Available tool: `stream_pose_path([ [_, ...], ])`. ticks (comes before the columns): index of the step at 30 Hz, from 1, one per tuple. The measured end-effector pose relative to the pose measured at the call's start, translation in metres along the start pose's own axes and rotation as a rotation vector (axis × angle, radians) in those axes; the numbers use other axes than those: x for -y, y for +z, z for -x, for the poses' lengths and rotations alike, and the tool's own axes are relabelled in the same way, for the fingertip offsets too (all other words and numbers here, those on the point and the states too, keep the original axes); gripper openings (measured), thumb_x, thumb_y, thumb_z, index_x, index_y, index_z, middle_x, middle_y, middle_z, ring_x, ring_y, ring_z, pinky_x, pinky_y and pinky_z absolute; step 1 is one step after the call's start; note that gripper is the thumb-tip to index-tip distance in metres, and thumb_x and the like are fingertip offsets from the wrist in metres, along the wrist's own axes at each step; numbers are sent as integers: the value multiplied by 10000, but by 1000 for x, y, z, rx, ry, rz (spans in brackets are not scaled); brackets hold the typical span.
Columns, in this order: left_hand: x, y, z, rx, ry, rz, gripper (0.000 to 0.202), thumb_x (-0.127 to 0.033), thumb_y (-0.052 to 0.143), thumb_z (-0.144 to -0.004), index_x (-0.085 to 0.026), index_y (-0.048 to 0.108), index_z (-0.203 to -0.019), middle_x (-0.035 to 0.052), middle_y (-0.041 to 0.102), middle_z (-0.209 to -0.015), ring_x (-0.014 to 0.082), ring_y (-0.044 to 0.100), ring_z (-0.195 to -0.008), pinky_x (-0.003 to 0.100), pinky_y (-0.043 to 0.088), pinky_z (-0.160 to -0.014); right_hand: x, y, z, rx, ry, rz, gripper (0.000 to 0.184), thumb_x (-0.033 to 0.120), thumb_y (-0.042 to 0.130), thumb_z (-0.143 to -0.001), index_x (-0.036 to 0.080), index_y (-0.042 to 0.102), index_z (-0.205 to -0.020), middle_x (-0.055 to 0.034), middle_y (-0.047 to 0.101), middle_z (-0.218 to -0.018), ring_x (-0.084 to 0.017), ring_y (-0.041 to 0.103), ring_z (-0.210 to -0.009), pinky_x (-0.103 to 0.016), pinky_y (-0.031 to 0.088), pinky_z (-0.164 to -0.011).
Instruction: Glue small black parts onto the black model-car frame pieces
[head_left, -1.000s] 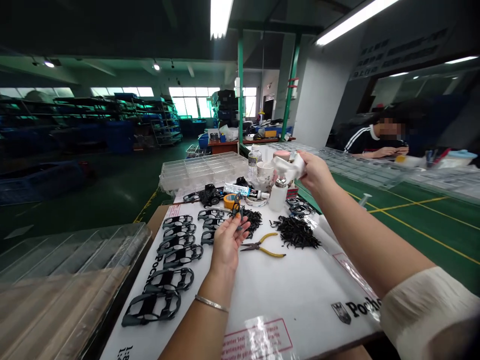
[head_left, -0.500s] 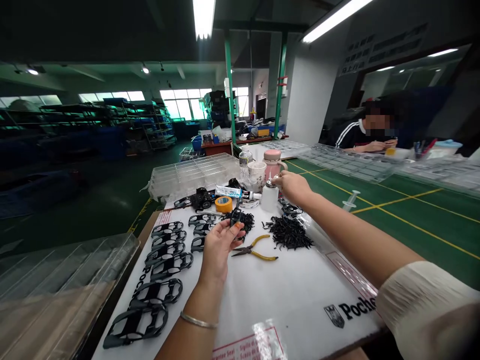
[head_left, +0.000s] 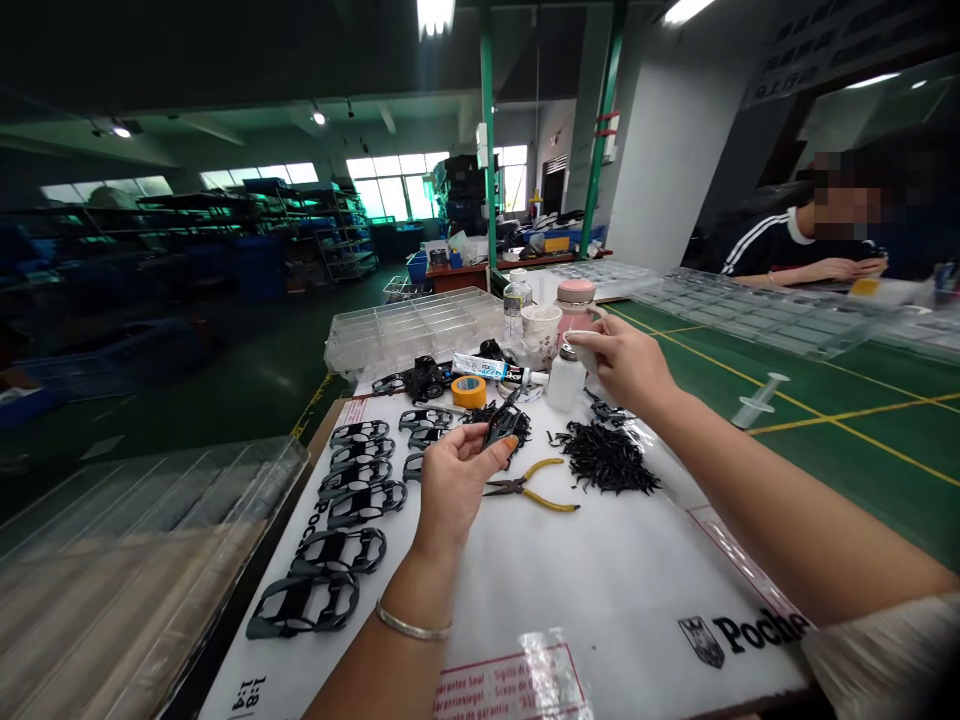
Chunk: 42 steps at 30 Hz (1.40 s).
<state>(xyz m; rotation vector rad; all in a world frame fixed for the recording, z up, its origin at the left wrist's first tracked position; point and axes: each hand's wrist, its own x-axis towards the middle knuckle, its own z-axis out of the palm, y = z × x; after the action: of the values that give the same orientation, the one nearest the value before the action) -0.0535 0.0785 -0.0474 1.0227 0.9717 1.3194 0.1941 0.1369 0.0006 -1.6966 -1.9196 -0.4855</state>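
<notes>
While my left hand (head_left: 454, 487) pinches a dark part (head_left: 499, 427), right hand (head_left: 634, 368) at white bottle (head_left: 566, 386) top.
Right: fingers curled, hold unclear.

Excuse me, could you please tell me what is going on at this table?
A person's left hand holds a small dark part above the white-covered table. Their right hand is at the top of a translucent white plastic bottle; whether it presses down is unclear. Yellow-handled metal pliers lie open beside a heap of small black pieces, and black-and-grey frame-shaped parts lie in rows on the left.
</notes>
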Motion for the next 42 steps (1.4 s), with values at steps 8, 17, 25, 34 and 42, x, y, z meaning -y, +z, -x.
stream_pose_path([
  [8,-5,0,7,5,87,-96,492,-340,859,-613,-114,708,-1023,104,736,-914,183,681,-763,247,542,-676,67,-18,76,-356,-524,-341,422,55,376,-895,224,707,-1096,-95,646,-1020,-146,635,-848,-240,518,-683],
  [17,5,0,5,8,60,-200,560,-384,852,-622,-114,693,-1086,125,715,-1053,244,668,-953,291,561,-779,55,-9,80,-315,-523,-249,411,49,405,-901,243,693,-1120,-83,673,-1037,-163,659,-886,-249,509,-679],
  [25,-4,7,14,58,82,-165,460,-309,845,-640,-128,702,-1038,96,737,-990,207,694,-863,252,575,-730,54,-9,89,-287,-539,-312,363,46,455,-892,233,678,-1109,-89,653,-1058,-163,657,-861,-249,509,-652],
  [34,-1,10,17,31,139,-224,431,-273,854,-635,-153,720,-1027,79,741,-1001,218,704,-880,252,575,-727,53,-12,94,-259,-522,-401,446,1,423,-868,261,660,-1142,-77,637,-1054,-152,657,-857,-240,512,-659],
  [42,-2,9,17,38,127,-233,449,-295,851,-649,-148,701,-1045,57,746,-977,170,701,-864,204,565,-741,52,-12,92,-242,-510,-381,443,-34,437,-855,226,656,-1138,-78,621,-1066,-136,641,-870,-220,477,-654],
])
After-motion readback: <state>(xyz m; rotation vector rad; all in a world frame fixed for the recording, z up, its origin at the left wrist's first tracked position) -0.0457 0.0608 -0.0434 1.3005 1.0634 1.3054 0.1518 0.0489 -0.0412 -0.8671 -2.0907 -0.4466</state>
